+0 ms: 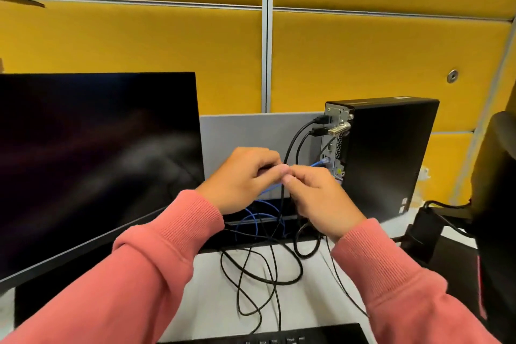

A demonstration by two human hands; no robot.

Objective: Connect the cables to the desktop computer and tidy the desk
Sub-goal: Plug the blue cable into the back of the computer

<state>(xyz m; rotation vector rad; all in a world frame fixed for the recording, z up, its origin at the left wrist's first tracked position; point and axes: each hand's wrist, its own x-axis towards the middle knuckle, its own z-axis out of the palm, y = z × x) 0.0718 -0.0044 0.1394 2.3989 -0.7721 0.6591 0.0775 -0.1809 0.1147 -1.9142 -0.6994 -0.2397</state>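
Two hands in ribbed coral-pink knit cuffs meet just in front of the rear panel of one black small-form-factor desktop computer [391, 156], a slab-sided metal box standing upright toward the back right of a white desk [212, 285]. The left hand [240, 179] and right hand [318, 198] touch at the fingertips, fingers curled, pinching between them one thin blue network cable [258, 216]. Its clear plug [321, 162] sits at a port low on the computer's perforated steel back. Its slack drops in loops behind the desk's rear edge.

Two thicker black cables [293, 142], rubbery and round, are already seated one above the other in ports near the top of the panel and curve down past the hands. More thin black cord [251, 268] lies in loose overlapping loops on the desk surface between the sleeves; how many separate cords make up the tangle cannot be told.

One flat, glossy dark monitor [95, 159] fills the desk's left side. One black keyboard [279, 336] shows at the near edge. Padded mustard-yellow partition panels [377, 58] with grey seams rise behind.
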